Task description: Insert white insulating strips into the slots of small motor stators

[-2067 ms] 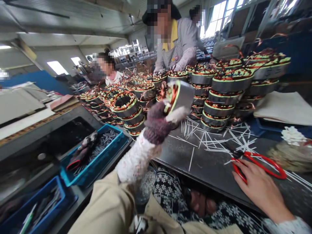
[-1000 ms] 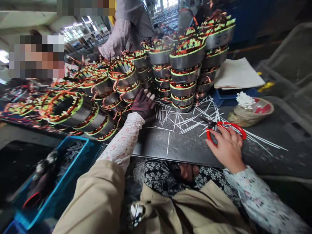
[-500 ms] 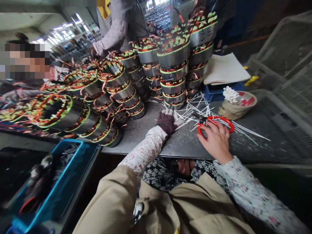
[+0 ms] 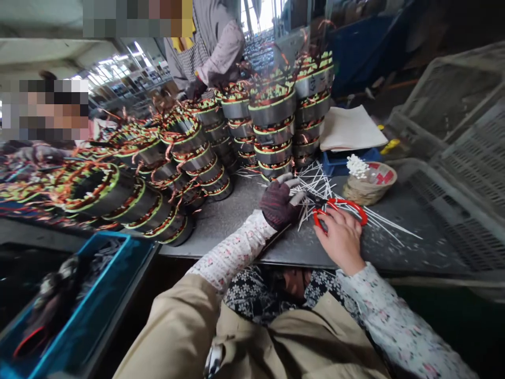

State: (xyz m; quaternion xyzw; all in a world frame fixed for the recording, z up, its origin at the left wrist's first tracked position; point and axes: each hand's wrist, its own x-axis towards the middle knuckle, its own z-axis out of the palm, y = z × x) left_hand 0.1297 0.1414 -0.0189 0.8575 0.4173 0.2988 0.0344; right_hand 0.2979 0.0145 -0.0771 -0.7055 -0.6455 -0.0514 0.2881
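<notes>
My left hand (image 4: 280, 202), in a dark glove with pale fingertips, reaches over loose thin white tubes (image 4: 317, 181) on the dark tabletop. Its fingers and thumb are apart, touching the tubes near the thumb. My bare right hand (image 4: 341, 234) rests around the red handles of a pair of scissors (image 4: 361, 212), fingers curled over them. The dark blades point left among the tubes, close to my left thumb. Behind my left hand rises a stack of motor stators (image 4: 272, 113) with copper windings and yellow-green edges.
More stator stacks (image 4: 158, 210) fill the left, some leaning. Right of the tubes stand a round tub (image 4: 365, 192) with a bundle of white tube ends, and papers (image 4: 351, 129) on a blue bin (image 4: 329, 163). Grey crates (image 4: 465, 210) are far right, a blue tray (image 4: 84, 310) lower left. A co-worker (image 4: 221, 47) stands behind.
My left hand has moved right and toward me over the tubes, closer to the scissors. My right hand stays on the scissors. The view has shifted slightly, and the co-worker's arm is in another position.
</notes>
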